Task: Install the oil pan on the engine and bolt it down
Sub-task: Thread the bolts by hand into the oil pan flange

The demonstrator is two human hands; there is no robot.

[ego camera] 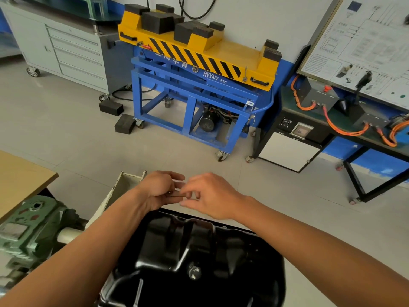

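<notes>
- The oil pan (199, 251) lies at 6 o'clock, sump side up and flange down. I judge it is already seated on the engine and waiting for its bolts.
- Both hands meet over the pan's 12 o'clock edge, likely readying a fastener near where it goes.
- The left hand (159, 191) has a curled grip around a small dark piece (173, 193), which is too blurred to name.
- The right hand (212, 196) brings its fingertips (184, 193) to that piece. I cannot tell whether its grip has closed on it.
- A drain bolt (194, 272) sits in the pan's wall.
- With the pan inverted, its hollow is hidden.
- A cream channel (119, 189) at 10 o'clock opens upward, its inside partly behind the left forearm.
- The drawer cabinet (73, 47) at 11 o'clock is closed.
</notes>
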